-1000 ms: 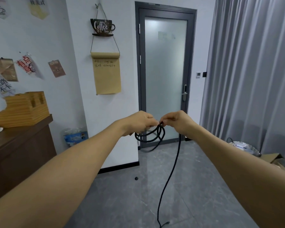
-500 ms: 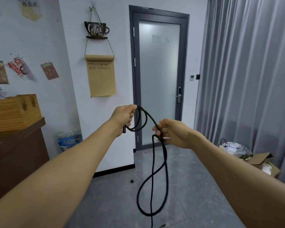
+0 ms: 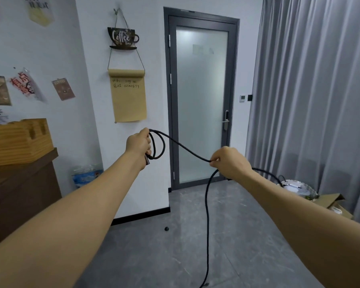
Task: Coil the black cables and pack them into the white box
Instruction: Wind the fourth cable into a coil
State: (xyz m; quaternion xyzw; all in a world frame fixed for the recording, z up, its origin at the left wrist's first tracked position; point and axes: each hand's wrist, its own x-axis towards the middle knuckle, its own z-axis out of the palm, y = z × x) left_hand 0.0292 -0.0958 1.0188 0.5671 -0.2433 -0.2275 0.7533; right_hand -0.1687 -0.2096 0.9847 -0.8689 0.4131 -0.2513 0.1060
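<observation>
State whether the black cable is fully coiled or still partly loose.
Partly loose: the left hand holds small loops, while the black cable trails from the right hand to the floor.

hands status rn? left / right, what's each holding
Left hand: closed, gripping the coiled loops of the black cable.
Right hand: closed, pinching the same cable farther along; the rest hangs to the floor.

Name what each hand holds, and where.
Left hand grips the black cable at its coiled loops; right hand pinches its loose run.
</observation>
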